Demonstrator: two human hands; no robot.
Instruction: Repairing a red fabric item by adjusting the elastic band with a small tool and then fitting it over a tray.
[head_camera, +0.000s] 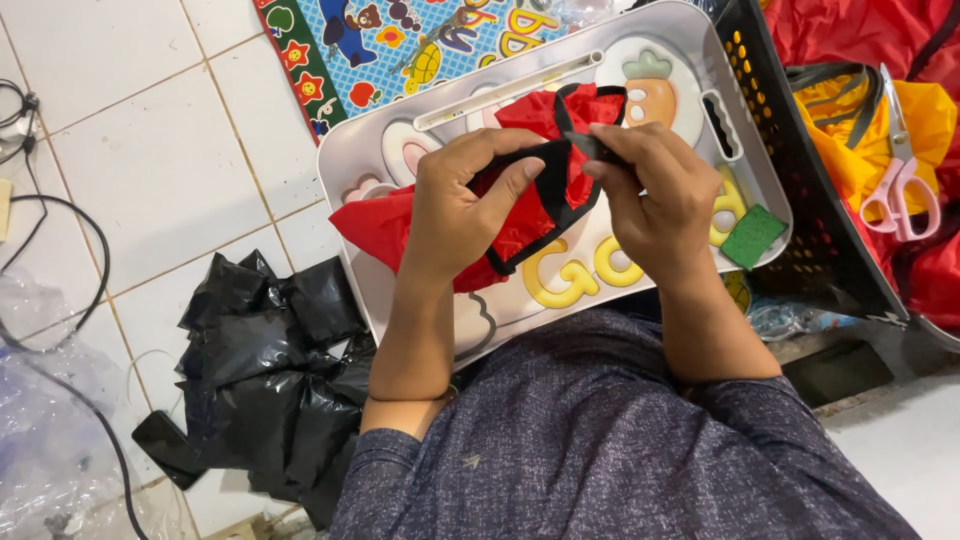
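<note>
The red fabric piece (515, 215) with its black strap (553, 190) looked light, limp and slippery, bunched above the grey tray (350, 160). The left hand (455, 205) clutched the cloth, while the right hand (655, 195) had its fingers (610, 150) pinched shut on the strap, likely the surest hold

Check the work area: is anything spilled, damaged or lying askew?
Nothing spilled or damaged. Only oddity: a crumpled black plastic bag heaped on the white tiled floor, beside loose black cables.
</note>
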